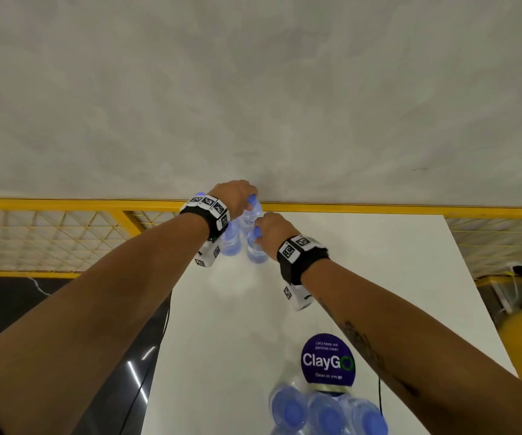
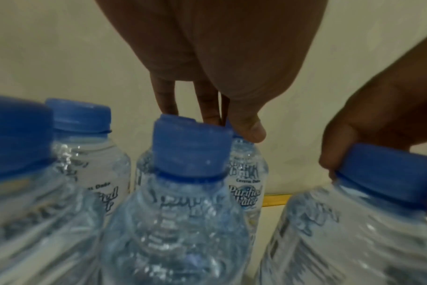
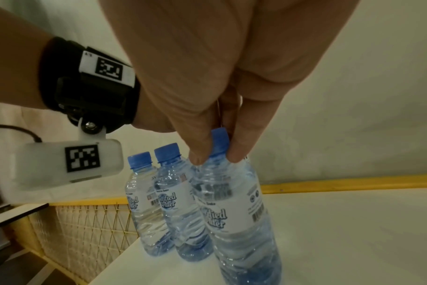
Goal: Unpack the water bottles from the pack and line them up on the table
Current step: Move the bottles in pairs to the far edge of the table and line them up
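Observation:
Several clear water bottles with blue caps stand close together at the far left corner of the white table (image 1: pixel 379 277). My left hand (image 1: pixel 250 199) pinches the cap of the farthest bottle (image 1: pixel 248 218); in the left wrist view that bottle (image 2: pixel 246 173) is half hidden behind a nearer one (image 2: pixel 183 221). My right hand (image 3: pixel 217 154) pinches the cap of another bottle (image 3: pixel 237 212), which stands upright on the table just right of two free-standing bottles (image 3: pixel 159 202). The shrink-wrapped pack (image 1: pixel 325 412) with more bottles sits at the near edge.
A round purple "ClayGo" sign (image 1: pixel 327 359) stands just behind the pack. A yellow rail (image 1: pixel 65 204) and yellow mesh fence (image 1: pixel 49 240) run along the table's far and left sides. A grey wall rises behind. Bare white tabletop lies between bottles and pack.

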`<state>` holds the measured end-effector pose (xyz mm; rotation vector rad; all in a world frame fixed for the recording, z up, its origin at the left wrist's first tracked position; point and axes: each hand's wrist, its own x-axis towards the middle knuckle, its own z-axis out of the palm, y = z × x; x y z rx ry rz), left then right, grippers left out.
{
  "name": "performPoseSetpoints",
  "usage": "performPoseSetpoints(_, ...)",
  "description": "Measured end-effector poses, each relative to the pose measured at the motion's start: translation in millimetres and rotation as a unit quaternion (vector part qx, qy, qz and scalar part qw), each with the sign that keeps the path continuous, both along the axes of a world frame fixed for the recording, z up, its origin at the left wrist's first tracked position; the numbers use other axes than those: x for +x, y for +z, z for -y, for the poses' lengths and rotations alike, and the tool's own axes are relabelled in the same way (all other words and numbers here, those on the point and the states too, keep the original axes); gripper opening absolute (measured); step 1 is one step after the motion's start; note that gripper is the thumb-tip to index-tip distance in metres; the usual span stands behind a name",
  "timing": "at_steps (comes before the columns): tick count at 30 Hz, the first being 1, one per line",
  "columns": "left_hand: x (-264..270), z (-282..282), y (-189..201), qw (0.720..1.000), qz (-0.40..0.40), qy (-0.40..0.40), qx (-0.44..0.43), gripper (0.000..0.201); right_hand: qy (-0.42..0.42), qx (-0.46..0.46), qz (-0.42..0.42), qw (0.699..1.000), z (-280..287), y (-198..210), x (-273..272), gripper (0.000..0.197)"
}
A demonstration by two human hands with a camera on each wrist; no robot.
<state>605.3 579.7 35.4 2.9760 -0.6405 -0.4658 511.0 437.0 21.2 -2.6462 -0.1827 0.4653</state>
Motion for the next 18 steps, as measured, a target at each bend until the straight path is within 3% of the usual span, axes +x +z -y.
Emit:
performPoseSetpoints(5, 2.5, 4.3, -11.7, 1.0, -0.006, 0.004, -0.016, 0.012, -0.009, 0.014, 0.019, 1.0, -7.1, -0.5, 10.3, 0.037)
performPoseSetpoints(8, 4.8, 6.3, -14.3, 1.0, -0.011, 0.006, -0.016, 0.012, 0.005, -0.027, 0.038, 0.999, -12.4, 2.2, 15.6, 0.033)
performPoseSetpoints(18, 4.6, 9.0, -10.5, 0.999, -0.019, -0.002, 0.025, 0.004, 0.02, -0.043, 0.049, 0.998, -19.5, -1.9, 19.0, 0.028)
